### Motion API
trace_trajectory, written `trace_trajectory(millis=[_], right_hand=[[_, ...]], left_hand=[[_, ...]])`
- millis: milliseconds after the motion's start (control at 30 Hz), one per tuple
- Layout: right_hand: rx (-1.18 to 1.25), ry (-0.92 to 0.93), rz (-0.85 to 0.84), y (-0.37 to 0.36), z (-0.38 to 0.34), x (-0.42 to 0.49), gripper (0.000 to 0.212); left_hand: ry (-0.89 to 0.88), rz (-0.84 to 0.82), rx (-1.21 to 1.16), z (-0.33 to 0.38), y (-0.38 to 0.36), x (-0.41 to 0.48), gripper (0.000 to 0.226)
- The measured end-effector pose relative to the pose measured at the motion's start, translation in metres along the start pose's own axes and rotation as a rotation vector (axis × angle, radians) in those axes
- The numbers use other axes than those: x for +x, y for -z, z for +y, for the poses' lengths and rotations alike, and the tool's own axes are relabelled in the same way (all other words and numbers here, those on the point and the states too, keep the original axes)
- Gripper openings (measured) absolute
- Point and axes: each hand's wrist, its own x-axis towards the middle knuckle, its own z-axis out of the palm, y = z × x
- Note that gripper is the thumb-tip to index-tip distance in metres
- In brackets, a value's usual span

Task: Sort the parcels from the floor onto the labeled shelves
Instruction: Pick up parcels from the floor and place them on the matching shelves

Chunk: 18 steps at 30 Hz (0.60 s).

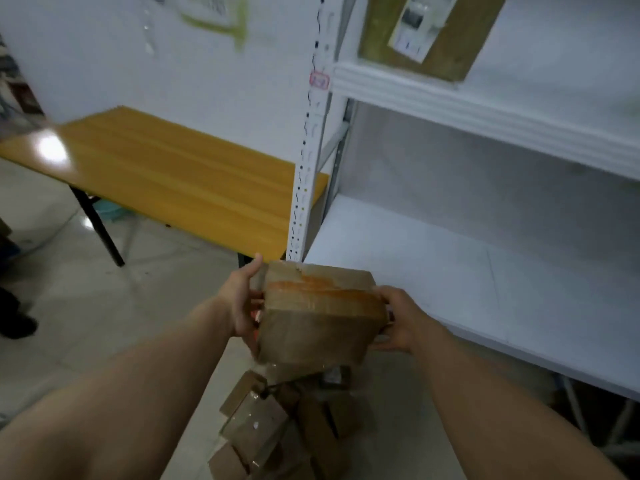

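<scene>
**One parcel in the hands, many left on the floor**

A brown parcel (322,313) is held up between both hands, just in front of the lower shelf (450,271) but not yet on it. The left hand (244,299) grips its left side with the thumb up, and the right hand (401,320) curls its fingers round the right edge. One shelved parcel (426,32) lies on the upper level. The floor pile (277,420) waits below. The shelf label (319,80) seems too blurred to read.
</scene>
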Motion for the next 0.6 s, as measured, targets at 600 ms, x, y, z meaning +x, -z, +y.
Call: trace_trajectory(millis=[600], right_hand=[[-0.018, 0.570, 0.152, -0.014, -0.126, -0.171, 0.057]], left_hand=[[-0.365, -0.100, 0.011, 0.101, -0.045, -0.128, 0.114]])
